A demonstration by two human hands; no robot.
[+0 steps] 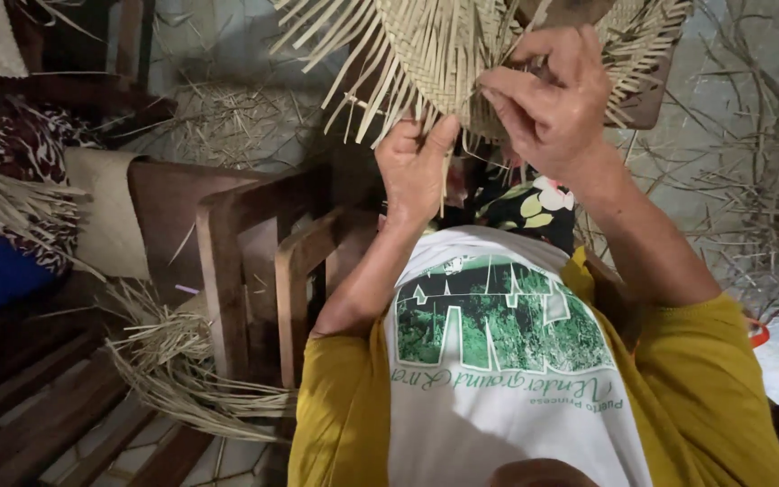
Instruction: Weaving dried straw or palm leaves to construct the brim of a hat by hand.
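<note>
Now the left hand (414,167) pinches the lower edge of the half-woven straw mat (435,54), and the right hand (552,99) closes its fingers on loose strips beside it.

The person wears a shirt (498,379) that fills the lower middle of the frame. Its front is white, with a big green picture and some green writing on it. The sleeves (335,406) are mustard yellow and short, so the arms are bare below them. Higher up, near the middle of the frame, is dark cloth (529,203) with white and yellow-green flowers. The left hand (415,162) and right hand (547,95) are bare.
</note>
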